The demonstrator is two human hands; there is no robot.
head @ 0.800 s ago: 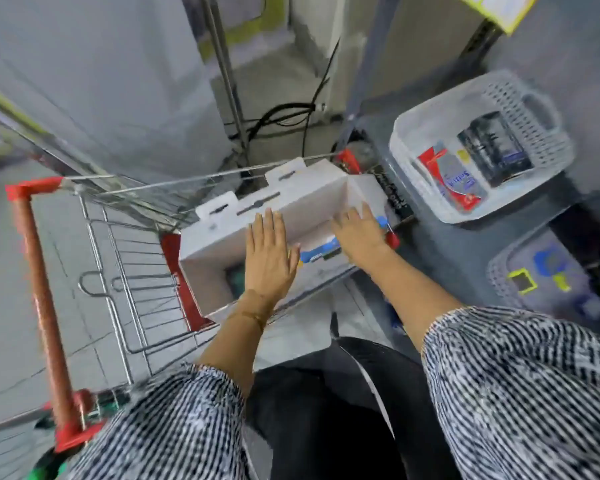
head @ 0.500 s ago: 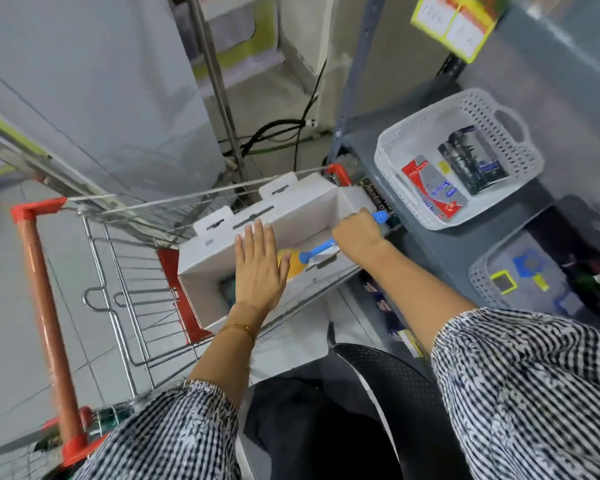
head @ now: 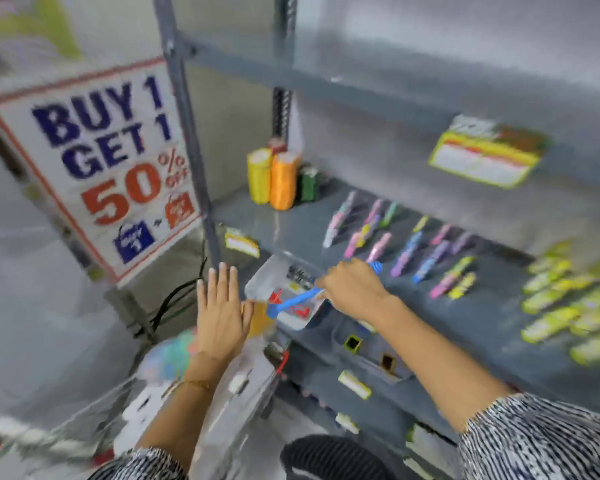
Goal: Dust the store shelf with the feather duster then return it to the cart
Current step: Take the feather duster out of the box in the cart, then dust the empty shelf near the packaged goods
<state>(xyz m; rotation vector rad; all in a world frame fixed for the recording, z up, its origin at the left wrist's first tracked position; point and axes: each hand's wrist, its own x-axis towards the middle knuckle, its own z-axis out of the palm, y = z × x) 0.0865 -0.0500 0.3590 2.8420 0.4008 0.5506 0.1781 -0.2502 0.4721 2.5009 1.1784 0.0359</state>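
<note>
The feather duster [head: 293,301], blue-handled, sits gripped in the right hand [head: 352,289] between cart [head: 84,420] and shelf [head: 291,223]. The left hand [head: 222,313] hovers flat, fingers together. Dusting seems about to begin; next, the head must reach the shelf.

Sale sign [head: 108,168] beside coloured thread spools [head: 274,178], pens [head: 395,237]

Only readable thing is the big white sale sign [head: 94,168] at about 10 o'clock, leaning beside the shelf post [head: 187,133]: "BUY 1 GET 1 50% OFF". Yellow shelf tags [head: 487,157] at 2 o'clock are too blurry.
</note>
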